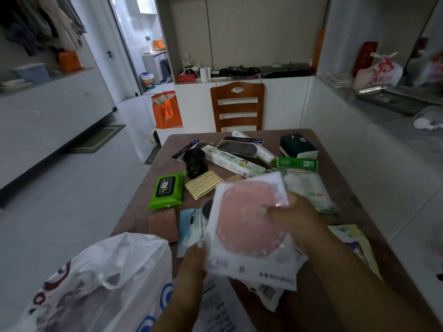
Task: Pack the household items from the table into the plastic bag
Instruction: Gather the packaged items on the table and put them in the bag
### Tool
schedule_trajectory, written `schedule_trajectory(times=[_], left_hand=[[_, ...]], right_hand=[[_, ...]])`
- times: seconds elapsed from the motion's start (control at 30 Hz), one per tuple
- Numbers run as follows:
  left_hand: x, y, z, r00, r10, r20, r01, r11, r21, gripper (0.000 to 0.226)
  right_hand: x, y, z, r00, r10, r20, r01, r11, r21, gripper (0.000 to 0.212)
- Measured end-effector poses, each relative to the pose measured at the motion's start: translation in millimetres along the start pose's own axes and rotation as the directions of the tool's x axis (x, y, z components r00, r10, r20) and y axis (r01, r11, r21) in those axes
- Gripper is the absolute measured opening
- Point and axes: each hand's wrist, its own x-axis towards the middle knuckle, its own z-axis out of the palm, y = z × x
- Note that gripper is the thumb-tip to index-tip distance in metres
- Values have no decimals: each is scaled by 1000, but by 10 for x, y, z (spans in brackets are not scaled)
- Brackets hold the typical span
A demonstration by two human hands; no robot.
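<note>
a person's right hand (291,216) grips the edge of a clear packet holding a pink round pad (249,221), lifted above a brown table (340,188), while the left hand (194,257) pinches the packet's lower left corner, thumb on top. a white plastic bag (100,279) gapes open at the near left. wet wipes in a green pack (166,190), a black jar (195,162) and a long toothpaste box (231,164) lie farther back.
</note>
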Motion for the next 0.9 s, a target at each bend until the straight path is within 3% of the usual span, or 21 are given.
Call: schedule_trajectory(times=[0.03, 0.1, 0.2, 0.33, 0.47, 0.57, 0.67, 0.73, 0.8, 0.9], left_hand=[[-8, 30, -60, 995, -66, 74, 76, 987, -143, 39], [-73, 63, -174, 958, -154, 243, 213, 948, -235, 44], [-100, -40, -289, 946, -184, 268, 238, 953, -186, 69], [-72, -156, -350, 981, -179, 73, 191, 957, -217, 48], [-35, -214, -383, 984, -173, -44, 167, 979, -116, 46], [-26, -238, -400, 978, -202, -52, 199, 978, -68, 26], [17, -264, -383, 967, -246, -62, 238, 965, -110, 39], [112, -354, -395, 968, -237, -83, 230, 970, -79, 70], [147, -395, -405, 968, -225, -112, 229, 973, 21, 85], [161, -358, -360, 962, -255, -95, 265, 957, 116, 87]], right_hand=[[1, 70, 85, 995, 67, 79, -69, 998, 11, 20], [-45, 222, 266, 964, 156, 215, -156, 988, -16, 22], [33, 384, 452, 927, 276, 252, -273, 961, -50, 21], [424, 506, 543, 951, 309, 29, -296, 931, -212, 32], [830, 750, 672, 864, 503, 15, -502, 859, 100, 33], [1005, 926, 807, 819, 572, 42, -574, 815, 83, 32], [1068, 1002, 909, 852, 524, 14, -524, 852, 6, 40], [1073, 887, 908, 919, 388, -74, -390, 920, -17, 37], [1091, 697, 839, 953, 229, -198, -235, 972, -7, 33], [1078, 403, 667, 917, 116, -381, -80, 991, 109, 36]])
